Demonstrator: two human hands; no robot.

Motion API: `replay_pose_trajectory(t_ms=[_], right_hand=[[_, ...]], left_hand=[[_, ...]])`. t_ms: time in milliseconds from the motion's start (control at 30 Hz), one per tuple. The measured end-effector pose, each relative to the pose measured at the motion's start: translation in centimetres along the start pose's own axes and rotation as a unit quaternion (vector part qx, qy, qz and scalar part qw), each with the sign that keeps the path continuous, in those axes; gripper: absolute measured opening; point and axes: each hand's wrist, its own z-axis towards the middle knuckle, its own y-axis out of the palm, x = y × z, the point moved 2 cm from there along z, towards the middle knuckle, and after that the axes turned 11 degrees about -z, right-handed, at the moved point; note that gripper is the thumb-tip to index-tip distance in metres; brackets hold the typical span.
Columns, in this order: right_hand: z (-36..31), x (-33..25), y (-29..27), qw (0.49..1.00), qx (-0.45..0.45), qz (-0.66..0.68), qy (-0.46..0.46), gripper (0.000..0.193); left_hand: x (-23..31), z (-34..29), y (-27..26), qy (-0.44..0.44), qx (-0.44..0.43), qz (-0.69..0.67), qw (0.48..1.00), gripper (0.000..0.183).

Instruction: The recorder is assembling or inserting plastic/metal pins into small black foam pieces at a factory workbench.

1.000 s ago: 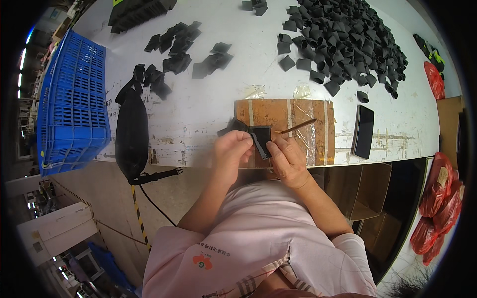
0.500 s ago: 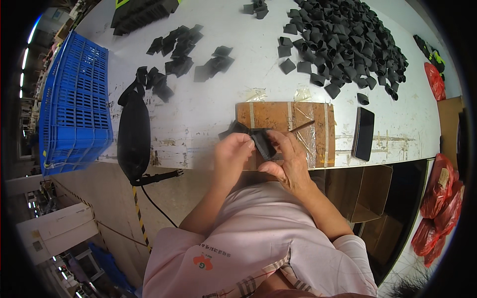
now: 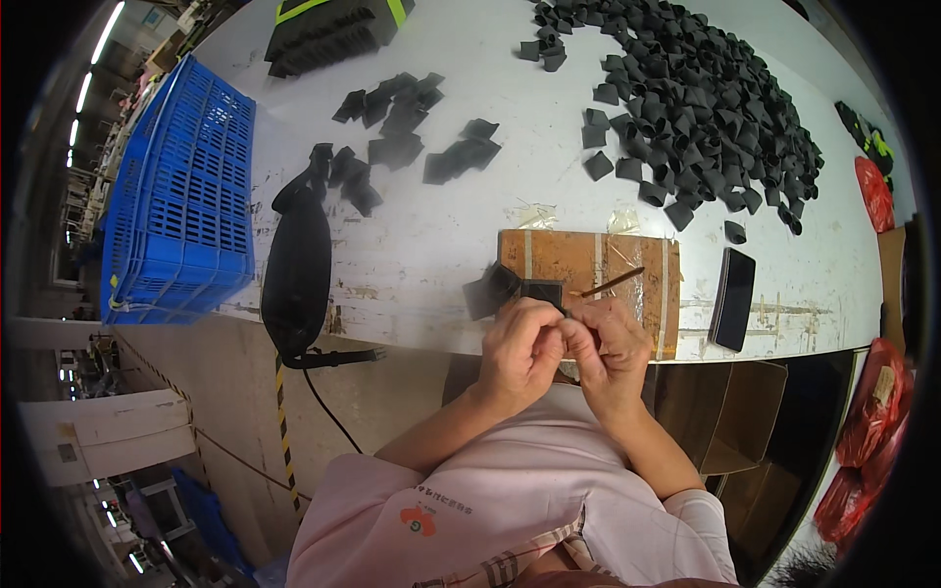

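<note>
Black foam piece (image 3: pixel 542 292) sits pinched between both hands at the counter (image 3: pixel 421 245) edge. Left hand (image 3: pixel 518 348) and right hand (image 3: pixel 610 345) are curled shut on it, fingertips meeting. Just beyond them lies a wooden board (image 3: pixel 588 265) with a thin stick (image 3: pixel 610 285); a phone (image 3: pixel 733 298) rests right of the right hand.

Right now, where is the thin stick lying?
In the head view, the thin stick lies slanted on the taped brown board at the table's near edge, just beyond the right hand and left of the black phone.
</note>
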Motion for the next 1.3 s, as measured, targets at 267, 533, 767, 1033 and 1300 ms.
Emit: replay_pose_trajectory(t_ms=[267, 533, 767, 1033, 1300], right_hand=[[0.2, 0.6, 1.0, 0.967, 0.032, -0.216, -0.134, 0.024], [-0.9, 4.7, -0.2, 0.985, 0.081, 0.045, 0.146, 0.006], [-0.5, 2.0, -0.2, 0.958, 0.039, 0.223, 0.174, 0.003], [-0.6, 1.8, -0.8, 0.963, 0.039, 0.203, 0.176, 0.005], [0.0, 1.0, -0.9, 0.991, 0.11, -0.075, -0.005, 0.011]], left_hand=[[-2.1, -2.2, 1.3, -0.103, 0.154, -0.065, 0.981, 0.016], [2.3, 2.5, -2.0, -0.288, 0.074, -0.505, 0.81, 0.014], [0.0, -0.7, 1.1, -0.236, -0.021, -0.201, 0.95, 0.027], [-0.2, -0.2, 1.5, -0.23, 0.008, -0.233, 0.945, 0.007], [-0.1, 0.0, 2.2, -0.072, 0.081, -0.071, 0.992, 0.014]])
